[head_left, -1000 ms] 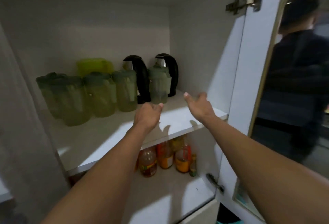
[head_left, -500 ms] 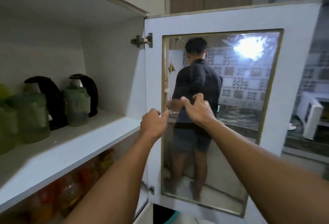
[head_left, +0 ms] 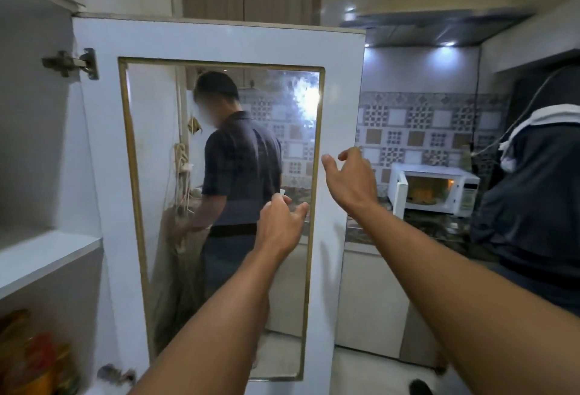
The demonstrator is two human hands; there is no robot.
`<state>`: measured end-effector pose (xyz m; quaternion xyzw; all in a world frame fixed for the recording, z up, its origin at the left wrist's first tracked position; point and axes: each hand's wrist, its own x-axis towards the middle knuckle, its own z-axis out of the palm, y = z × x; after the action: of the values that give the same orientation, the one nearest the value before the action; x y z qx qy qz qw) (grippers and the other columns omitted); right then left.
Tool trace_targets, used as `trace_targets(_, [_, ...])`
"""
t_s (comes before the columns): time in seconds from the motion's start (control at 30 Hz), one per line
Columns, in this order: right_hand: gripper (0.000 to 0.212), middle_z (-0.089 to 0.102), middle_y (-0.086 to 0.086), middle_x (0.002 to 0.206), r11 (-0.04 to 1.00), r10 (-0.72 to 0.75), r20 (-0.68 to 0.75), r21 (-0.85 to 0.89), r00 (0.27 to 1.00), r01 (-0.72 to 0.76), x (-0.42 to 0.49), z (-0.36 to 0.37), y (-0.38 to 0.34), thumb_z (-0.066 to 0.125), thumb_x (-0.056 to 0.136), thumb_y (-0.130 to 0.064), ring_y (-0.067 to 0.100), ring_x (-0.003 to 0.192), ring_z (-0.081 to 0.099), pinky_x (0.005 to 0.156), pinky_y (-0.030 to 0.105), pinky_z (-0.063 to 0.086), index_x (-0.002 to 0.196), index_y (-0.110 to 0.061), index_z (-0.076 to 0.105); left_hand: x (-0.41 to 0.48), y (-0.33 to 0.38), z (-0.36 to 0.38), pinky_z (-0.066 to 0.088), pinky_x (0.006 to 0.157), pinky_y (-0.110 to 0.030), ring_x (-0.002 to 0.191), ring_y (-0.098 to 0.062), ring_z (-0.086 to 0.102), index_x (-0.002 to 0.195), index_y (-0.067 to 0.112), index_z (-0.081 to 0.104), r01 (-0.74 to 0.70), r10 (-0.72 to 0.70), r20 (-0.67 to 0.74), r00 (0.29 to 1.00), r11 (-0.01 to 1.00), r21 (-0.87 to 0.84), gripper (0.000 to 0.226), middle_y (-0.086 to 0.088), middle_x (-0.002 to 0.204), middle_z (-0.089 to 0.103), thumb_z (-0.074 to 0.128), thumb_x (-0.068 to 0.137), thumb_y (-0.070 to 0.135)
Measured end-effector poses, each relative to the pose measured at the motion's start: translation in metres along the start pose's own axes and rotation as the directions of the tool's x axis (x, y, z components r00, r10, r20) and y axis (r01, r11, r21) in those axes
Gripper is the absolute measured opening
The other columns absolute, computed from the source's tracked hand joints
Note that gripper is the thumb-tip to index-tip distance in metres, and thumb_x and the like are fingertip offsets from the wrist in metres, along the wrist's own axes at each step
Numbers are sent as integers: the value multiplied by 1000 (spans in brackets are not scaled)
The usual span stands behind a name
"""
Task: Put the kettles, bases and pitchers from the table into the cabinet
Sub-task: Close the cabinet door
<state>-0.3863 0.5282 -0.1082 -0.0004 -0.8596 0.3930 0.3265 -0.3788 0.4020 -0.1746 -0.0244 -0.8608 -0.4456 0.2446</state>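
The white cabinet door with a gold-framed glass pane stands open in front of me. My left hand is raised before the pane's lower right, fingers loosely curled, holding nothing. My right hand hovers at the door's free right edge, fingers spread, holding nothing. The cabinet's white shelf shows at the left edge. No kettle, base or pitcher is in view.
A person in a dark shirt shows in the glass pane. A white microwave with its door ajar sits on the dark counter at right. A dark-clothed figure stands at far right. Bottles fill the lower shelf.
My view has swung right, from the shelf with the kettles and pitchers to the open door. Both hands have left the shelf and moved to the door's right side.
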Motion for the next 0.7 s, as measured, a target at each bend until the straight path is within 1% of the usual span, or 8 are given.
trace_targets(0.07, [45,51,15,131,1000,-1,-22,9,1000,1,19,-13,19,46,98,-49,35,115,54,91,41,41,127,-14,47,6,14,27,47,72,-22,100,-19,62,125,11,53,4,-4,-22,1000,1000,-14,44,-6,121,63,58,94,42])
trace_targets(0.27, [44,46,15,134,994,-64,3,94,998,64,77,-29,73,48,97,-47,37,113,55,89,40,41,128,-16,43,31,45,99,52,88,-34,110,-22,60,129,15,49,44,-43,-169,985,999,2,46,-7,127,59,56,95,45])
trace_targets(0.37, [47,45,14,137,978,-57,51,201,997,45,104,-29,92,48,98,-46,36,114,54,86,38,39,131,-15,38,40,56,129,53,92,-37,115,-23,58,132,19,44,53,-53,-230,972,999,-5,50,-5,134,51,59,93,45])
trace_targets(0.43, [53,47,14,140,966,-51,126,258,991,17,118,-24,96,47,98,-48,34,120,52,91,40,41,137,-14,35,45,63,142,53,94,-38,119,-25,55,135,20,39,69,-64,-258,964,998,9,55,-6,139,44,62,91,45])
trace_targets(0.5, [58,51,15,140,958,-71,222,285,973,5,123,-16,94,45,98,-51,35,121,53,92,39,40,141,-15,32,47,66,149,49,94,-36,123,-26,52,140,18,33,112,-98,-259,961,993,39,65,-7,143,36,65,90,44])
trace_targets(0.57, [58,54,13,137,947,-102,292,321,951,4,124,-7,89,44,98,-52,34,118,55,86,35,38,142,-16,31,47,67,152,47,97,-37,127,-27,48,145,17,27,155,-133,-249,959,985,70,75,-8,146,31,67,87,44])
trace_targets(0.63, [60,54,12,136,945,-111,311,327,944,4,126,-3,84,45,98,-52,34,116,55,84,35,37,143,-15,31,45,67,152,45,100,-37,132,-28,44,148,18,23,187,-163,-221,962,978,90,84,-9,149,28,71,84,45])
trace_targets(0.7, [65,52,15,141,946,-83,314,324,946,-25,132,-3,83,46,96,-54,37,120,55,89,40,42,144,-14,30,38,67,152,42,104,-39,135,-29,40,150,19,18,209,-187,-183,965,972,106,93,-9,152,24,74,81,46])
